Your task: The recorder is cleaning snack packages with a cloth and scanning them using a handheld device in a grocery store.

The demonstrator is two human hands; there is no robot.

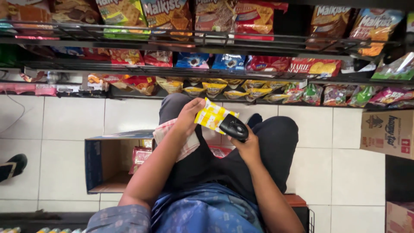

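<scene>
Here, head view looking straight down: person seated or crouched in front of a low snack shelf, knees in dark trousers pointing at it.

Left hand: forearm comes up from lower left, bare, elbow bent, wrist over the left thigh. Fingers curled shut around the left edge of a small yellow-and-white snack packet, thumb on top near its upper corner. The packet is held up in the air above the lap, tilted, its long side running down to the right.

Right hand: forearm rises from lower right, wrist roughly straight. Fingers wrapped closed on a black handheld scanner, gripped from beneath; only the thumb side and knuckles show. The scanner's head sits against the lower right end of the packet, touching or just overlapping it; cannot tell which.

Both hands meet over the gap between the knees, close together, packet bridging them.

Around them: a checked pink-and-white cloth lies on the left thigh under the left wrist. An open cardboard box stands on the white tiled floor just left of the left leg, red packets inside it. Another printed carton is at the right edge. Someone else's dark shoe shows at far left, well apart.
</scene>
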